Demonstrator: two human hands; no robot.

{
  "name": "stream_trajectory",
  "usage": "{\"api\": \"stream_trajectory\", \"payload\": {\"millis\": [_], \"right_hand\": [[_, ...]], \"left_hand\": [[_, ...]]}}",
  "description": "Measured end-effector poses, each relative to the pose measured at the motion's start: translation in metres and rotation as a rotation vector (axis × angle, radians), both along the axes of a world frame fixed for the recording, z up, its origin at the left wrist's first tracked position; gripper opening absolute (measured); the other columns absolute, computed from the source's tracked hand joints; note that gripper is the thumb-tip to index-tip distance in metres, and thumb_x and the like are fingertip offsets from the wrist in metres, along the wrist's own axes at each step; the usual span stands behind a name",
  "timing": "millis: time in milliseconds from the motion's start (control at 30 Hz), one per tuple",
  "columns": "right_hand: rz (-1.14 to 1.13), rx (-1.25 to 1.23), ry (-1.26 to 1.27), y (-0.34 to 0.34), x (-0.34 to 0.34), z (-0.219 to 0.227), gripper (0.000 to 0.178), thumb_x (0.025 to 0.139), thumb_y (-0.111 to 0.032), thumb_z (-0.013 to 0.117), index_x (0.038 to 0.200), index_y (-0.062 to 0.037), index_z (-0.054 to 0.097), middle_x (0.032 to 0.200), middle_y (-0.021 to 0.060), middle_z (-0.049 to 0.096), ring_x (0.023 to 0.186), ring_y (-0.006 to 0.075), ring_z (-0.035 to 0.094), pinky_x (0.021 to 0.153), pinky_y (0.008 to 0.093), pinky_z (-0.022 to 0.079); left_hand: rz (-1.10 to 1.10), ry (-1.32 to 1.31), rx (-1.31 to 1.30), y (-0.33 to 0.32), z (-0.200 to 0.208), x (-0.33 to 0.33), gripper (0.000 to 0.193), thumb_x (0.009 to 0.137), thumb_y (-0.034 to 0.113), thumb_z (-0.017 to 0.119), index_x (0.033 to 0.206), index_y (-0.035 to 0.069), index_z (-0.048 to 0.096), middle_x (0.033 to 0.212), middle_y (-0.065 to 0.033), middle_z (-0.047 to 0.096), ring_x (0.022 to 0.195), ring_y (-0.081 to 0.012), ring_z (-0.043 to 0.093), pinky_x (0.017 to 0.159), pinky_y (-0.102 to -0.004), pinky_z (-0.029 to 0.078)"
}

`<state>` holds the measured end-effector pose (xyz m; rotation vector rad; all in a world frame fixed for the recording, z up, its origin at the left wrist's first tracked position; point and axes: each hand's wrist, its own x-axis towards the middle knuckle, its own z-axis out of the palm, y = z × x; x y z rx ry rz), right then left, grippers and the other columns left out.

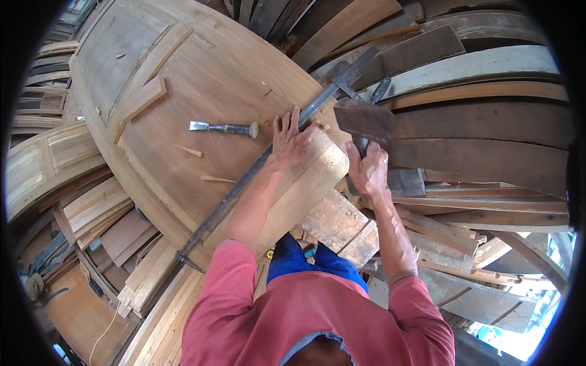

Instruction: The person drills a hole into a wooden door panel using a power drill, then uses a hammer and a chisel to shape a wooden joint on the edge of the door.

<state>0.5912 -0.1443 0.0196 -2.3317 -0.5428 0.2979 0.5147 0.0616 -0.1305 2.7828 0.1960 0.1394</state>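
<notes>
A wooden door [207,79] with inset panels lies in front of me, and a long metal bar clamp [235,195] runs diagonally across it. My left hand [290,141] rests with fingers spread over the clamp bar, beside the door's rounded near end. In my right hand [370,169] is the handle of a mallet with a dark, blocky head [366,122], raised to the right of that end. A chisel [224,128] lies on the panel, its blade pointing left. Thin wood wedges [190,150] and small chips lie around it.
A short wooden strip [144,97] lies on the door farther left. Long boards [476,116] are stacked along the right side. Another panelled door [55,161] and cut timber [94,204] fill the left. A worn wooden block [339,226] stands beside my legs.
</notes>
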Motion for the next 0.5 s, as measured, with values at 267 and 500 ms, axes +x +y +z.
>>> {"api": "stream_trajectory", "payload": {"millis": [267,500], "right_hand": [[0.022,-0.436,0.102,-0.02,0.022,-0.063,0.047,0.095,-0.038,0.061,0.118,0.003,0.058,0.098,0.0339,0.067,0.101,0.0501,0.065,0.089,0.0531,0.052],[0.004,0.497,0.132,-0.015,-0.04,-0.027,0.023,0.089,-0.017,0.074,0.102,-0.0011,0.065,0.078,0.0081,0.067,0.069,0.016,0.062,0.063,0.0324,0.051]], "left_hand": [[0.039,0.16,0.038,-0.007,0.005,0.02,0.052,0.095,0.024,0.061,0.145,0.036,0.053,0.16,-0.0254,0.022,0.144,-0.0449,0.027,0.118,-0.0621,0.017],[-0.18,-0.161,-0.056,0.008,0.018,-0.011,0.052,0.084,0.021,0.07,0.135,0.027,0.061,0.153,-0.0273,0.036,0.139,-0.0501,0.032,0.114,-0.0675,0.023]]}}
